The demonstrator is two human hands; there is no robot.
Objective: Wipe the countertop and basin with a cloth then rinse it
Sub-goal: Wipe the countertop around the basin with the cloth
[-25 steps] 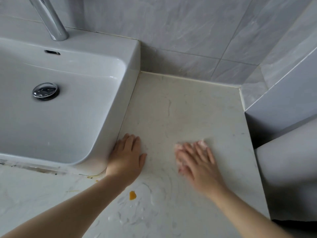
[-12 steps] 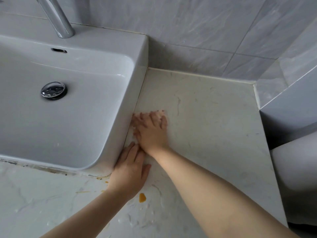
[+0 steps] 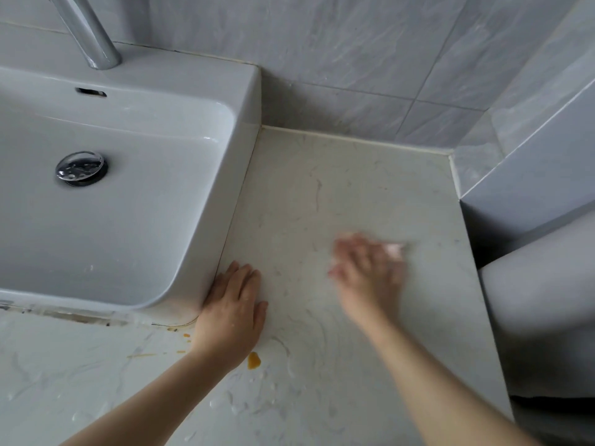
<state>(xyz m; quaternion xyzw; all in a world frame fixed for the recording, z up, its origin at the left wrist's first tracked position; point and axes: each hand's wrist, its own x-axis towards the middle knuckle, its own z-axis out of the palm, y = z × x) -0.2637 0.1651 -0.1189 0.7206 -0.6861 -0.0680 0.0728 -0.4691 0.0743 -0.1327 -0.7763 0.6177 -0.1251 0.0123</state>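
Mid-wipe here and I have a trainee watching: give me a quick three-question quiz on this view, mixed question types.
1. True or false: the left hand lies flat on the countertop against the basin corner.
2. The orange blob sits: A) inside the basin; B) on the countertop beside the left wrist; C) on the wall tiles.
3. Fill in: the blurred right hand is out on the countertop, to the ____ of the basin.

Key: 1 true; 2 B; 3 right. The cloth is not clearly visible under the blurred hand.
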